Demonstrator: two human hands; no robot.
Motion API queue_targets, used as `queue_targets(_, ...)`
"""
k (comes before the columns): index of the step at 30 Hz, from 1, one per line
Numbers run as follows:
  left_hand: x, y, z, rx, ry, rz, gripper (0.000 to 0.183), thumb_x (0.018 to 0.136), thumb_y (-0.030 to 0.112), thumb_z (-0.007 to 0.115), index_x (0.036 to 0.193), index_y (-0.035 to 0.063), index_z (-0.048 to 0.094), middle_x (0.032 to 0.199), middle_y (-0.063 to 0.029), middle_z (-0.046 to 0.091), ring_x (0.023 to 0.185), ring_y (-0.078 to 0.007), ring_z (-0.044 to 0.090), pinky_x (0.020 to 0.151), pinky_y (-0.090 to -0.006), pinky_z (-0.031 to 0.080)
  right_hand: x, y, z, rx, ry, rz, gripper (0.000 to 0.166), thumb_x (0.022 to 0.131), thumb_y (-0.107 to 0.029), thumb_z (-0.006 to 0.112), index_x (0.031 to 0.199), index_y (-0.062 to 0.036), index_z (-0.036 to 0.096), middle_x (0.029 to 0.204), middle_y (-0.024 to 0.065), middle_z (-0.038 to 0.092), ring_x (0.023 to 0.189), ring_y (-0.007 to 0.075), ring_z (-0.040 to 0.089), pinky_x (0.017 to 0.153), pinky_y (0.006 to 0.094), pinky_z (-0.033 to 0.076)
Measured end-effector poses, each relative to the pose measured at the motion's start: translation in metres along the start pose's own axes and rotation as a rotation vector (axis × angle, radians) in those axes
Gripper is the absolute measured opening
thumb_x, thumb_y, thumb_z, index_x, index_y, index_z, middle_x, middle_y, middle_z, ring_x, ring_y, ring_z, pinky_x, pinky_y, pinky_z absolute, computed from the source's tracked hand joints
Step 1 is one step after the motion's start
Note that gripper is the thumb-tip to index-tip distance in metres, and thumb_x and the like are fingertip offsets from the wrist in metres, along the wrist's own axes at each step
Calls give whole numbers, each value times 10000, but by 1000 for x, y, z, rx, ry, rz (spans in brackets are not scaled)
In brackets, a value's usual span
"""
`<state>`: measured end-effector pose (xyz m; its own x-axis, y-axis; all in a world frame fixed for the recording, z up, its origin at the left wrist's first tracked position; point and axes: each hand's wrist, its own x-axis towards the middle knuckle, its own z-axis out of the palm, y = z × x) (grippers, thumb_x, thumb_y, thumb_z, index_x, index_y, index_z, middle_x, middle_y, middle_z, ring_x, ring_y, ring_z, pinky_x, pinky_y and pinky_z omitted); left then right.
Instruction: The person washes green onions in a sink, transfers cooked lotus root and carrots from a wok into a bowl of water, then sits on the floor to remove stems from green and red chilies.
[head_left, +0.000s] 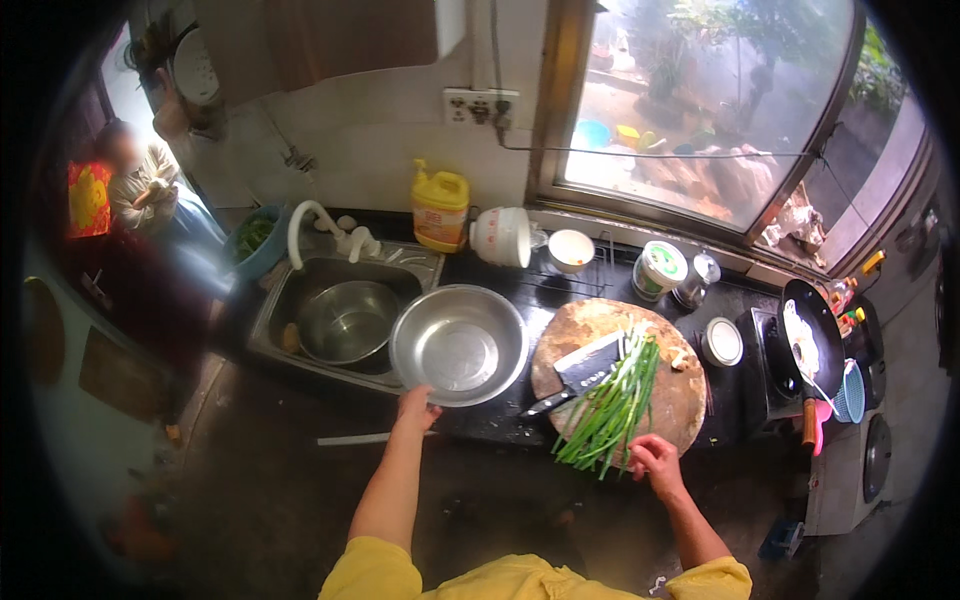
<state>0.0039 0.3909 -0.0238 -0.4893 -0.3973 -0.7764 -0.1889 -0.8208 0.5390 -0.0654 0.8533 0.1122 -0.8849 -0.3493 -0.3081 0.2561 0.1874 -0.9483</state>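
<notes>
My left hand (418, 406) grips the near rim of a shiny stainless-steel basin (459, 311), which sits partly over the sink's right edge. Inside the basin I see no food. A round wooden chopping board (581, 319) lies to its right. Across the board spreads a bunch of green onions (619, 397), white ends away from me and green tips over the near edge. Beside them rests a cleaver (589, 367) with a black handle, partly under the stalks. My right hand (652, 457), fingers bent, is at the board's near edge close to the leaf tips; whether it pinches anything is unclear.
A second metal basin (349, 322) stands in the sink (262, 330) under a white faucet (300, 225). Behind are a yellow detergent jug (440, 210), bowls (571, 251) and a tub (660, 274). A wok (821, 337) sits on the stove at right. A person (146, 187) stands far left.
</notes>
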Motion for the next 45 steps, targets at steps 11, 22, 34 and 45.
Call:
queue_targets(11, -64, 147, -107, 46, -80, 73, 250, 747, 71, 554, 991, 46, 505, 883, -121, 539, 703, -253, 537, 500, -348, 471, 91, -49, 266, 24, -327, -131, 218, 940, -194, 536, 977, 2, 623, 702, 69, 621, 525, 109, 563, 481, 231, 461)
queue_targets(22, -35, 216, -188, -42, 78, 81, 262, 732, 61, 543, 988, 23, 503, 871, -138, 552, 676, -265, 554, 489, -365, 476, 290, -81, 496, 515, -647, 230, 501, 967, -451, 381, 1251, -49, 475, 953, 121, 630, 720, 234, 606, 664, 360, 493)
queue_targets(34, 14, 247, -194, -49, 58, -64, 338, 744, 48, 558, 1074, 30, 491, 922, -141, 570, 727, -264, 576, 535, -370, 492, 395, -95, 579, 972, -256, 301, 539, 963, -399, 414, 1238, 64, 399, 1196, 224, 488, 1031, 358, 537, 882, 439, 466)
queue_targets(45, 35, 257, -189, -34, 6, -183, 322, 751, 44, 564, 1062, 29, 482, 890, -141, 558, 717, -262, 573, 544, -366, 490, 331, -110, 527, 248, -258, 174, 263, 918, -161, 514, 1145, -29, 533, 987, 106, 641, 788, 209, 641, 700, 329, 523)
